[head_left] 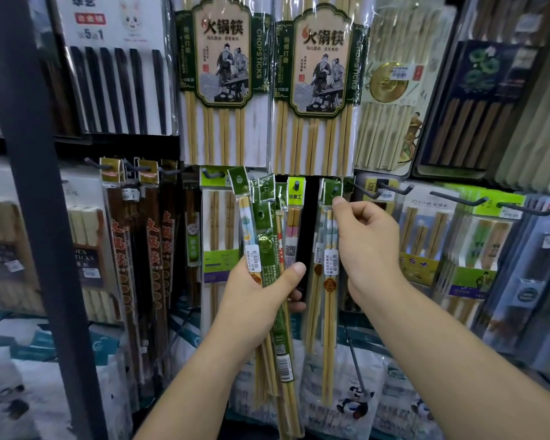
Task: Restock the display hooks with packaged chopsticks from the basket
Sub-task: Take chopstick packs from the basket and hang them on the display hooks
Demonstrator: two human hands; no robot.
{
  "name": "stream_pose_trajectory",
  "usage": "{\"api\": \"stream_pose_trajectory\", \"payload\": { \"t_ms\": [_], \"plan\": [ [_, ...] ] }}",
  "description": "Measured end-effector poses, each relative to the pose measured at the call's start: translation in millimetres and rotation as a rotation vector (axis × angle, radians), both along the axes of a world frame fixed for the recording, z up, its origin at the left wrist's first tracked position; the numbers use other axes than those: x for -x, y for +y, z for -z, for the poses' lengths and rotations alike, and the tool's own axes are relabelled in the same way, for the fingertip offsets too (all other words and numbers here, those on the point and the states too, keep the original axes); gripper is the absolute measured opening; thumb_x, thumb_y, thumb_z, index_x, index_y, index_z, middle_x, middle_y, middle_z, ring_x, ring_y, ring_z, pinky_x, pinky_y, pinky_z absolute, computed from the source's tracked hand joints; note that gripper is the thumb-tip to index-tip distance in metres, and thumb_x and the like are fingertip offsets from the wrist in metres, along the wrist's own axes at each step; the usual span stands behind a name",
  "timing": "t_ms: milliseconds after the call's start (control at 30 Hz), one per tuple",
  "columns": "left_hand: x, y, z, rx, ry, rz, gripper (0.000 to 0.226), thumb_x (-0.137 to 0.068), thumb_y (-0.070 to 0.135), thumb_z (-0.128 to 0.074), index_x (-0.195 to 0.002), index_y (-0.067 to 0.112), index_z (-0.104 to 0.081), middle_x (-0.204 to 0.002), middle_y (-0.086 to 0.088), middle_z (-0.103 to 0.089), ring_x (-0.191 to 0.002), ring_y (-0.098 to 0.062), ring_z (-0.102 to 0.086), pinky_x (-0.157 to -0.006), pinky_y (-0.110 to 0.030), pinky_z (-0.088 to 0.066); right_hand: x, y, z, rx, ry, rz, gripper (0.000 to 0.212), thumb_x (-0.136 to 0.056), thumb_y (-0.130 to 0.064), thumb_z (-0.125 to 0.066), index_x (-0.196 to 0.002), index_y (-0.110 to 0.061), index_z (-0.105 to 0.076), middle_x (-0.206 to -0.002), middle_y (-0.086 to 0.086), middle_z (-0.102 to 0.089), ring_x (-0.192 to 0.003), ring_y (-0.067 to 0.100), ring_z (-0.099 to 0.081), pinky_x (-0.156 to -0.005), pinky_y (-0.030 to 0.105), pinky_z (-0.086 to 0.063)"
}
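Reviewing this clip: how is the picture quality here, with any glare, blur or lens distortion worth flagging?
Head view, centre: the left hand with its bundle of packs and the right hand at the hanging pack are fairly sharp. Head view, top: glare streaks on the large packs. Head view, edges: soft blur, and the shelf post leans from lens distortion.

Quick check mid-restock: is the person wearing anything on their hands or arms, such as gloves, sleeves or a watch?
No. The left hand and right hand are bare, with no gloves or rings showing. The left forearm and right forearm are uncovered down to the frame's edge. No sleeve, watch or band is visible.
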State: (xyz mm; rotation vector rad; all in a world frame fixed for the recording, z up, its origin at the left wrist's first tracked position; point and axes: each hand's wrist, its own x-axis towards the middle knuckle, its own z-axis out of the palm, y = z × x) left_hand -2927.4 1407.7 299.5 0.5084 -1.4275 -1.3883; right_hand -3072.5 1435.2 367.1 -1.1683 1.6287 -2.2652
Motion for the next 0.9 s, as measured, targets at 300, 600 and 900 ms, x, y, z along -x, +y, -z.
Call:
{"api": "stream_pose_trajectory", "payload": {
  "t_ms": [300,600,900],
  "plan": [
    [0,1,0,0.081,-0.053,-0.044,0.034,-0.089,0.027,-0.078,-0.102,0.002,-0.061,-0.067,0.0,-0.066,-0.058,-0.017,-0.065,-0.056,-0.029,-0.058,7,-13,1,-0.093,0.04,0.088,0.033,-0.097,-0.038,-0.066,-0.073,-0.017,-0.061,-0.061,-0.014,-0.055,-0.062,0.001,-0.055,-0.063,0.021,-0.04],
    [2,2,1,0.238,-0.148,-0.067,0.023,-0.085,0.04,-0.08,-0.102,0.038,-0.065,-0.08,0.012,-0.074,-0.073,-0.008,-0.07,-0.065,-0.028,-0.058,-22,27,12,-0.093,0.102,-0.35,0.016,-0.09,-0.04,-0.073,-0.081,-0.027,-0.075,-0.073,-0.01,-0.07,-0.067,-0.002,-0.063,-0.063,0.015,-0.051],
    [3,2,0,0.232,-0.134,-0.016,0.026,-0.08,0.059,-0.077,-0.102,0.049,-0.065,-0.091,0.011,-0.076,-0.085,-0.012,-0.073,-0.078,-0.037,-0.058,-23,29,5,-0.162,0.156,-0.338,0.012,-0.094,-0.026,-0.072,-0.081,-0.026,-0.075,-0.075,-0.005,-0.072,-0.07,0.007,-0.066,-0.063,0.022,-0.054]
  ]
}}
